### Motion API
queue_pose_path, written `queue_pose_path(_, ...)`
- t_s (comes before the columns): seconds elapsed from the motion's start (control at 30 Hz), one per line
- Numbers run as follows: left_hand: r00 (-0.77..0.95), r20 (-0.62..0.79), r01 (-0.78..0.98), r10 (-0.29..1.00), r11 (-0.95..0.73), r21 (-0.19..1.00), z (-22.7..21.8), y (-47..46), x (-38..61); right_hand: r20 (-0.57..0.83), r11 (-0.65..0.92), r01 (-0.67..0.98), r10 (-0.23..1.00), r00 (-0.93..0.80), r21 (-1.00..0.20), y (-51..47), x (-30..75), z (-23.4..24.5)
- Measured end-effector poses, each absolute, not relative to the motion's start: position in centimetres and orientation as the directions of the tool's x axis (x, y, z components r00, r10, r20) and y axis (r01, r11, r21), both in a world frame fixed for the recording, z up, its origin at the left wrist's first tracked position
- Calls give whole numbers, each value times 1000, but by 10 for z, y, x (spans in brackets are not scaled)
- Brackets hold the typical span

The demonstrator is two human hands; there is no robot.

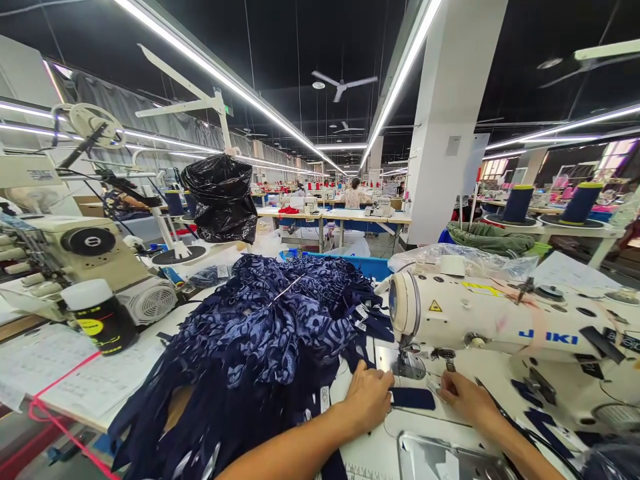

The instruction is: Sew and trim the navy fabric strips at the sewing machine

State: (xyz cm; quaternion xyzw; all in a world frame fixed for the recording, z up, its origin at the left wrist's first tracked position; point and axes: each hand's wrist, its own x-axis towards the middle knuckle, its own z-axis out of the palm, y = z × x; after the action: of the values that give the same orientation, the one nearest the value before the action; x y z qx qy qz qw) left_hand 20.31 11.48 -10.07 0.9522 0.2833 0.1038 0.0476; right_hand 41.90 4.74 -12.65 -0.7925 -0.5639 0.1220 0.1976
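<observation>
A short navy fabric strip (414, 399) lies flat on the bed of a white sewing machine (445, 310), just in front of the metal needle plate (387, 359). At the strip's left end is my left hand (367, 398), its fingers curled down and closed on that end. Past the other end, my right hand (464, 398) has thumb and finger pinched together; whatever is between them is too small to make out. Left of the machine spreads a big heap of navy lace garments (280, 320), with small white labels showing among them.
A black bottle with a white cap (100, 317) stands on papers at the left, near another machine (90, 247). A metal tray (440, 460) sits at the front edge. Navy scraps (545, 427) lie at the right. A black plastic bag (220, 197) hangs behind the heap.
</observation>
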Motion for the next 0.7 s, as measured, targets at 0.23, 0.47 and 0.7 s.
queue_pose_path(0.23,881,316,386,352,-921,-52,-115,123,204,199,-154,701,897,394,-697,42,421,-135)
queue_pose_path(0.47,902,388,284,191,-938,-200,-120,123,204,239,104,725,967,85,-681,19,373,-123)
queue_pose_path(0.7,933,319,227,168,-961,-159,-112,119,192,147,87,776,989,7,-625,25,367,-120)
